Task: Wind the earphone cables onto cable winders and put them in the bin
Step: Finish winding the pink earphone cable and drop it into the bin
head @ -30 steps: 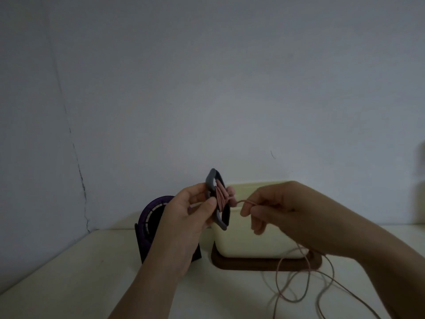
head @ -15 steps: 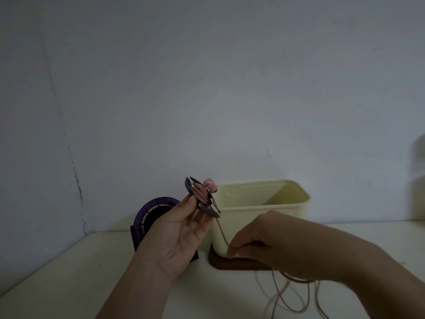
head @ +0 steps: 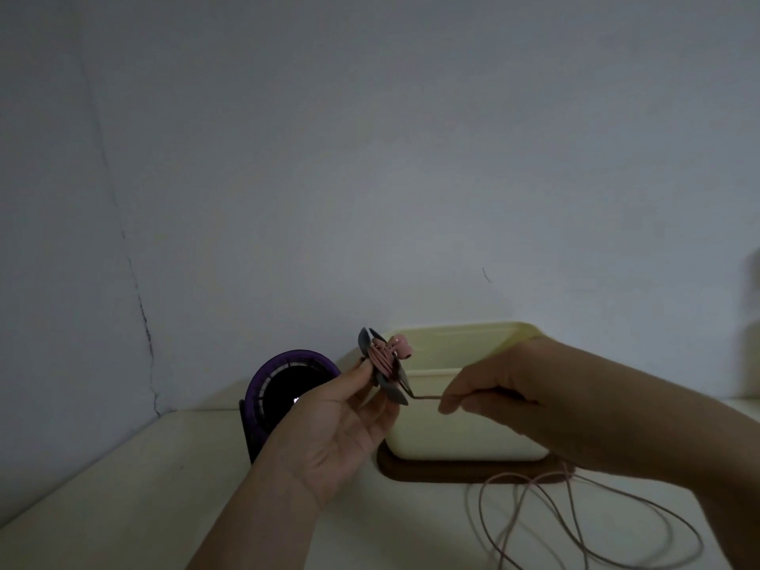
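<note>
Left hand pinches the cable winder; right hand, just beside it, pinches the earphone cable.

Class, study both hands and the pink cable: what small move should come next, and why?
Probably another turn: the right hand carries its pinched cable round the grey winder that the left hand holds, since long loose loops lie on the table.
</note>
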`<state>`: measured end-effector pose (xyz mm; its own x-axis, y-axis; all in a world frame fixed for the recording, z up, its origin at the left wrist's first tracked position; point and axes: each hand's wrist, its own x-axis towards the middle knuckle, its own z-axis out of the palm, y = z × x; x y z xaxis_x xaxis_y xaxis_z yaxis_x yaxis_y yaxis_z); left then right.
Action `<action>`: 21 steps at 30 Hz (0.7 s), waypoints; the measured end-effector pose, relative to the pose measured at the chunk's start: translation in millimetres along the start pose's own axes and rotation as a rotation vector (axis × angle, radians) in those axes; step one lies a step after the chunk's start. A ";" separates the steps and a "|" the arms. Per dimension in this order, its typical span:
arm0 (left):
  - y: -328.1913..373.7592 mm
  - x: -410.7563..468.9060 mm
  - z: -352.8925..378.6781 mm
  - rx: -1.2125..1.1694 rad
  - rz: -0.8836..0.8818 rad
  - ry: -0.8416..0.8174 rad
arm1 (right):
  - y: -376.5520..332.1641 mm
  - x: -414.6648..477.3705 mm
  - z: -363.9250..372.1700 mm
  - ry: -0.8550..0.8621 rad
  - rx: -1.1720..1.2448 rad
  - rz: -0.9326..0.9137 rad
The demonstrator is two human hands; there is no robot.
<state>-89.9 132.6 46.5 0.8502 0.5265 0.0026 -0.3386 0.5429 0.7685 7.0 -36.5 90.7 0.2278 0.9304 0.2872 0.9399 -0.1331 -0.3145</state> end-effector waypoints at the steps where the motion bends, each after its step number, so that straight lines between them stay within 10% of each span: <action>1: -0.1 0.3 -0.3 0.002 0.000 0.003 | 0.4 -0.2 0.2 0.020 -0.005 -0.008; 21: -14.0 -6.5 9.2 0.499 0.245 -0.063 | 15.9 2.2 -2.9 0.241 0.018 0.079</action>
<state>-87.0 115.5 41.6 0.7983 0.5500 0.2453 -0.3100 0.0261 0.9504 23.2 -37.5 89.0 0.3562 0.8088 0.4679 0.9127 -0.1938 -0.3597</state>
